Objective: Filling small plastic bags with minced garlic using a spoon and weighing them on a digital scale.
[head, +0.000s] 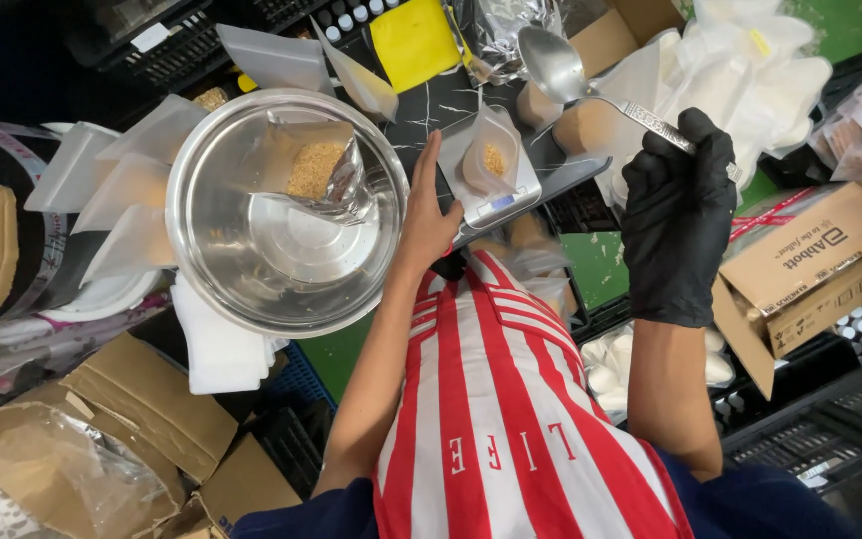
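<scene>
While the scale carries a pouch, these lines tell how things lie:

Pouch: a small clear pouch [492, 160] stands open on the scale, with tan grains in its bottom.
Scale: a small silver scale [499, 205] sits on a dark marbled bench [431, 105], just right of the bowl; its blue display faces the person.
Left hand: the bare left hand [429, 215] lies flat at the scale's near left corner, fingers [429, 160] released and stretched out, touching the scale's edge, gripping nothing.
Right hand: the right hand [678, 215], in a black glove, has its fingers clenched on the spoon's patterned handle.
Spoon: a steel spoon [571, 80] is held up and to the right of the pouch, its bowl above the scale, apart from it; whether it carries grains cannot be told.
Bowl: a large steel bowl [251, 269] stands left of the scale, and a foil bag [316, 170] of the same tan grains leans open inside it.
Around: frosted empty pouches [137, 185] fan out left of the bowl, a yellow pouch [413, 40] lies beyond the scale, and a cardboard box [820, 269] sits at right.
Apron: a red and white striped apron [511, 419] fills the near middle.
</scene>
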